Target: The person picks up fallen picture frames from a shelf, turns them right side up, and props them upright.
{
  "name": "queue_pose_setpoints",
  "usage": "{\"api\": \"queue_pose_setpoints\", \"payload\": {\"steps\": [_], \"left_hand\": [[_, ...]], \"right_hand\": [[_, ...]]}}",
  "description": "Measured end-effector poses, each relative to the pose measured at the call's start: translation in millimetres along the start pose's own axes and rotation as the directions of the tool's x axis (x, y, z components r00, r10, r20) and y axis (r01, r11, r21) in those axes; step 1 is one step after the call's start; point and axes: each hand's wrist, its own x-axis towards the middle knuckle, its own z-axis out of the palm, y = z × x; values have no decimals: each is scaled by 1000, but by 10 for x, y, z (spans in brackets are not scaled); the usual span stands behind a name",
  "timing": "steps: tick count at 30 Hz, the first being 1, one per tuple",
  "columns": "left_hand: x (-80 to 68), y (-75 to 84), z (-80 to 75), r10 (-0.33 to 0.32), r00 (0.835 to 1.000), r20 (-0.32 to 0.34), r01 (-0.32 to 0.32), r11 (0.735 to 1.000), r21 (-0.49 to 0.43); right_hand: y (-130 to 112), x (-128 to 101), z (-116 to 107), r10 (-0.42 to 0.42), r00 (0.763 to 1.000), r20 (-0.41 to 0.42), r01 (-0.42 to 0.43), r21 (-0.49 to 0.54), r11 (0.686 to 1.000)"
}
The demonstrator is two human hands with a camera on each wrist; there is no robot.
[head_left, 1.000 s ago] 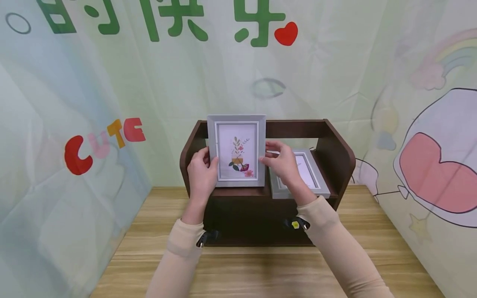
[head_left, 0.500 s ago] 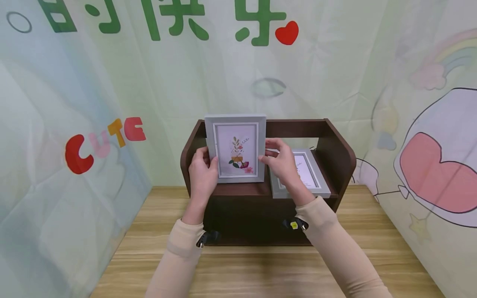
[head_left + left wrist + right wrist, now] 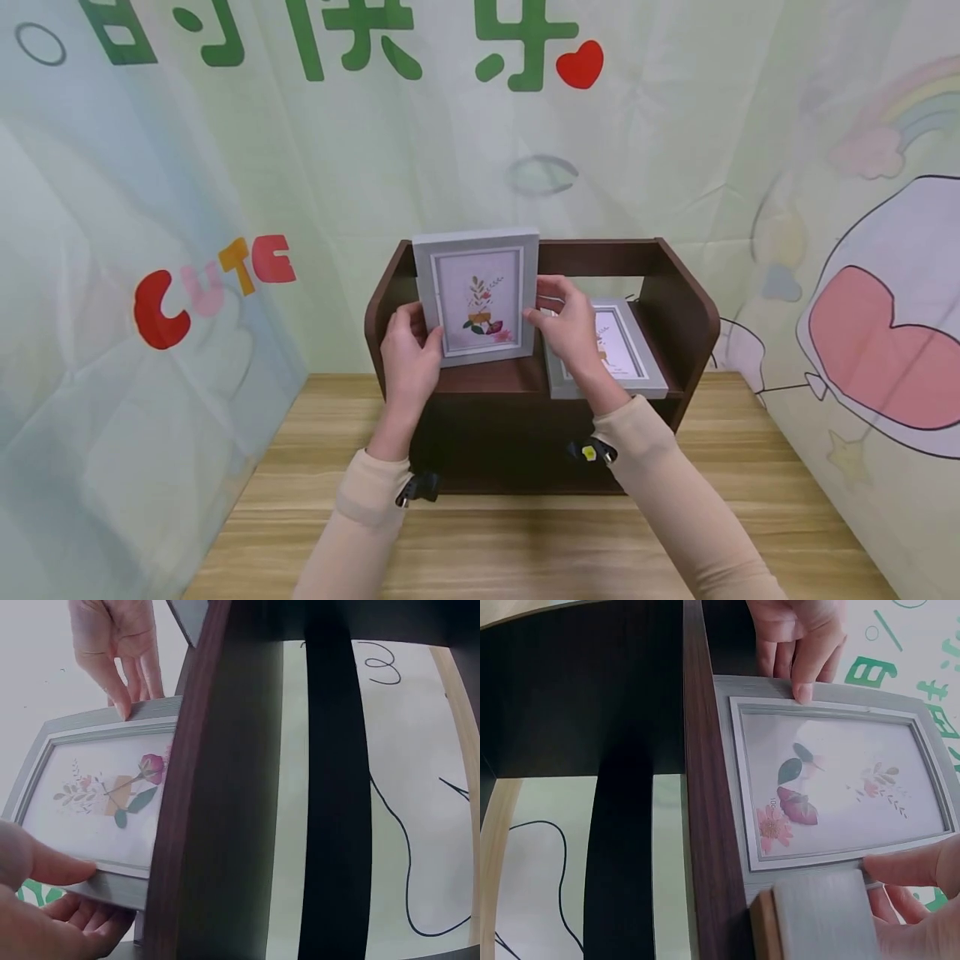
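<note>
Hands [image 3: 411, 358], two, one gripped frame [image 3: 480, 300], one flat frame [image 3: 622, 343]

The shelf [image 3: 517, 442] is dark brown. At its left half, a grey frame [image 3: 476, 293] with a whiter inner edge surrounds a white print [image 3: 832, 784] patterned with pink and magenta flowers, green leaves and a tan block. The second frame [image 3: 622, 350], on the shelf's right half, is grey too. Beneath the shelf, the table [image 3: 300, 467] shows streaky tan grain; behind it, pale green cloth [image 3: 637, 167] bears green characters [image 3: 531, 50].
</note>
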Motion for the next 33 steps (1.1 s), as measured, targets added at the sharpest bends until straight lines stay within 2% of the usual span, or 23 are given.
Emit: {"api": "queue_pose_setpoints", "payload": {"steps": [12, 21, 30, 33], "left_hand": [[-83, -74, 4, 55, 998, -28, -53, 996, 78], [-167, -161, 64, 106, 991, -87, -103, 994, 31], [-276, -205, 142, 158, 970, -182, -164, 986, -17], [-298, -207, 163, 176, 963, -202, -188, 981, -43]], "right_hand": [[-14, -25, -108, -63, 998, 16, 63, -1, 998], [-99, -98, -173, -129, 992, -10, 128, -64, 990], [-239, -138, -146, -282, 959, -37, 279, -72, 958], [-284, -137, -128, -346, 938, -39, 340, -107, 934]]}}
